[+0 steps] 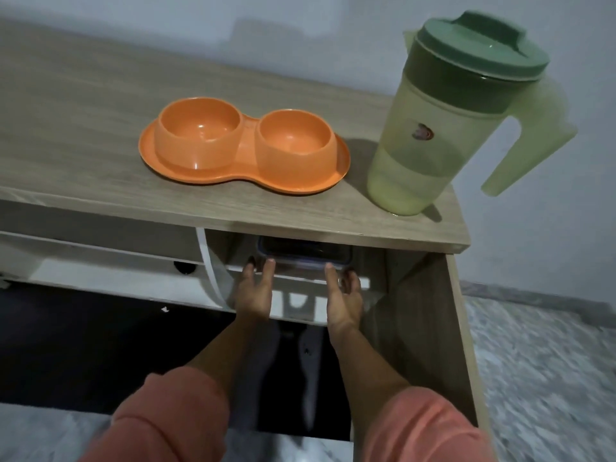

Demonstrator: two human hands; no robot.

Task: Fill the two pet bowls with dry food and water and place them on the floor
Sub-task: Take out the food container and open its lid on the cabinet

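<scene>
Presently, both hands were placed at the box (305, 255) on the shelf (296, 278) under the desk (100, 128).
Left hand (255, 288) and right hand (343, 295) were spread at its front corners, not yet closed; the rigid, probably slick lidded box was best taken by both ends. Bowls (245, 146) sat empty on the desk.

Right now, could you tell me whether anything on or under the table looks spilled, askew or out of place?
Nothing stands out. The orange double bowl sits flat and empty on the table, and the lidded pitcher stands upright beside it, no spill visible. Both hands, left hand and right hand, reach the container on the shelf below.
</scene>
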